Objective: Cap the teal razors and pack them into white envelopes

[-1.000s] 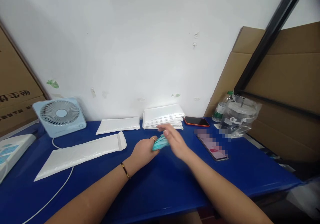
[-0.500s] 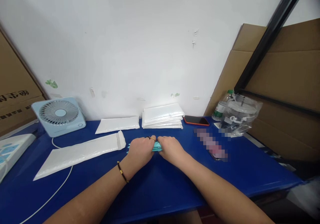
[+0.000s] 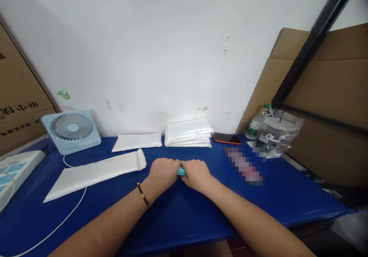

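Note:
Close together over the blue table (image 3: 184, 215), my left hand (image 3: 164, 171) and my right hand (image 3: 197, 174) are both closed around a small teal layered object (image 3: 181, 171). Only a narrow strip of it shows between the two fists, so its kind cannot be made out. To the left lies a long white padded mailer (image 3: 94, 174) with a folded flap at its right end. Behind my hands is a stack of white padded mailers (image 3: 188, 130), and a single mailer (image 3: 136, 141) lies beside it.
A light blue fan (image 3: 71, 132) stands at left, its cable crossing the table by a power strip (image 3: 14, 176). At right are a phone (image 3: 227, 138), a pixelated item (image 3: 244, 165), a bottle (image 3: 254, 125) and a bagged cup (image 3: 277, 132). Cardboard (image 3: 330, 96) borders the right side.
Both hands are still closed on the teal object, now slightly closer together. Less of it shows, and the ends that stuck out left of my left hand are hidden. The view has shifted slightly.

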Demonstrator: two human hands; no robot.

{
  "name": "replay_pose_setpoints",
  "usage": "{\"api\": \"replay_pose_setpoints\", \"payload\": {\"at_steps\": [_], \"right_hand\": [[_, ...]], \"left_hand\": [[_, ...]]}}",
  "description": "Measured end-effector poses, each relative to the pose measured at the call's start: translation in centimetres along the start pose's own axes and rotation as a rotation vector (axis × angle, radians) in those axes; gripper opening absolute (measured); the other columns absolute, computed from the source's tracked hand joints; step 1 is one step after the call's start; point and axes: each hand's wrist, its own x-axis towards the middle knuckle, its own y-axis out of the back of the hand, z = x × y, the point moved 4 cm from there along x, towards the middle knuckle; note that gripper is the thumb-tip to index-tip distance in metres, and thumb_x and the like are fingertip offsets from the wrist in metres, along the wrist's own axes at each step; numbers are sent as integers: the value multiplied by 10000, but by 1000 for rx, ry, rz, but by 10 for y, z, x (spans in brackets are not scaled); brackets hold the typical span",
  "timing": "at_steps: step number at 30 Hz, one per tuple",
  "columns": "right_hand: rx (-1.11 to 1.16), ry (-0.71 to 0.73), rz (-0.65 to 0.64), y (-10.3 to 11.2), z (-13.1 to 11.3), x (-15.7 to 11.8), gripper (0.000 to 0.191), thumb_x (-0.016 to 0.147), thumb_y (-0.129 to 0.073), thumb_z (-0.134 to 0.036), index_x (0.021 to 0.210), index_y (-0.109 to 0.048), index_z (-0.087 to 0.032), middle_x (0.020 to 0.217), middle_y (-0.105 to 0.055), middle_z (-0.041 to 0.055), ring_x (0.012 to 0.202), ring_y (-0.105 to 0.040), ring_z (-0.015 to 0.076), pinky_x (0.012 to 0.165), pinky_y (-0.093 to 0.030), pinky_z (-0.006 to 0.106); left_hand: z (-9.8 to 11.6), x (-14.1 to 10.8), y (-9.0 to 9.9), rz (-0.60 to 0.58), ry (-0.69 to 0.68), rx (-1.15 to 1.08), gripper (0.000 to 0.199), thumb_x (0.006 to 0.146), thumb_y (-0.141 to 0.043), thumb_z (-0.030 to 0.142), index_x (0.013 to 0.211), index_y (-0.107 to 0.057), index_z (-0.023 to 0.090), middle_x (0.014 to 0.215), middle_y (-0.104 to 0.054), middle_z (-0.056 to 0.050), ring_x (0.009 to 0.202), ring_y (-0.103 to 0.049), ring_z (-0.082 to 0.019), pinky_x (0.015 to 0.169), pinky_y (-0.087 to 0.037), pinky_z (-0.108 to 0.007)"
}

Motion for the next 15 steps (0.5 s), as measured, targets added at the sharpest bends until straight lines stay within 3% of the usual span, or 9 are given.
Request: {"api": "replay_pose_setpoints", "payload": {"at_steps": [3, 4, 6, 7, 9, 11, 12, 15], "right_hand": [[-17, 26, 4, -2, 3, 1, 191, 809, -486, -313, 960, -574, -234, 855, -685, 72, 754, -647, 260, 620, -408, 320], [-27, 22, 4, -2, 7, 2, 177, 812, -489, -316, 943, -572, -230, 846, -684, 69, 755, -647, 256, 618, -408, 313], [-47, 1, 3, -2, 15, 5, 155, 826, -485, -325, 913, -565, -225, 834, -679, 60, 755, -645, 244, 615, -407, 301], [-54, -11, 4, -2, 19, 6, 152, 835, -478, -332, 904, -561, -224, 831, -676, 55, 754, -644, 239, 613, -406, 297], [-65, -27, 8, -1, 26, 8, 156, 852, -463, -343, 901, -553, -226, 834, -673, 49, 756, -641, 233, 612, -404, 293], [-71, -30, 8, 0, 30, 9, 151, 858, -460, -340, 909, -550, -229, 847, -671, 46, 769, -638, 229, 620, -402, 290], [-71, -32, 4, 0, 31, 9, 149, 861, -459, -338, 915, -548, -231, 852, -670, 45, 773, -636, 226, 623, -399, 287], [-69, -46, -1, 3, 32, 8, 162, 878, -444, -350, 925, -543, -231, 856, -664, 45, 768, -630, 214, 617, -387, 276]], "left_hand": [[-16, -3, 6, -7, -15, -41, 210, 805, -472, 253, 933, -626, 189, 848, -688, -98, 810, -647, -261, 728, -459, -378], [-28, -6, 8, -2, -22, -58, 294, 767, -545, 320, 1033, -604, 211, 934, -685, -95, 898, -632, -264, 815, -437, -399], [-64, -12, 12, 14, -17, -67, 886, 522, -743, 458, 1318, -411, 252, 1287, -533, -126, 1203, -455, -314, 996, -311, -461], [-87, -16, 11, -17, 66, -46, 1103, 428, -777, 485, 1394, -300, 249, 1397, -413, -152, 1305, -319, -344, 1046, -217, -514], [-137, -25, 2, -148, 297, -2, 1302, 332, -797, 473, 1447, -169, 230, 1461, -294, -178, 1370, -134, -381, 1054, -99, -593], [-174, -33, -11, -334, 454, -4, 1325, 323, -787, 426, 1456, -133, 214, 1425, -362, -184, 1373, -107, -395, 1050, -74, -605], [-185, -35, -17, -391, 482, -13, 1287, 339, -772, 387, 1454, -151, 215, 1396, -405, -189, 1357, -173, -399, 1051, -97, -592], [-191, -32, -24, -411, 435, -30, 1048, 412, -696, 291, 1392, -335, 212, 1276, -534, -173, 1214, -432, -380, 1018, -229, -532]]}}
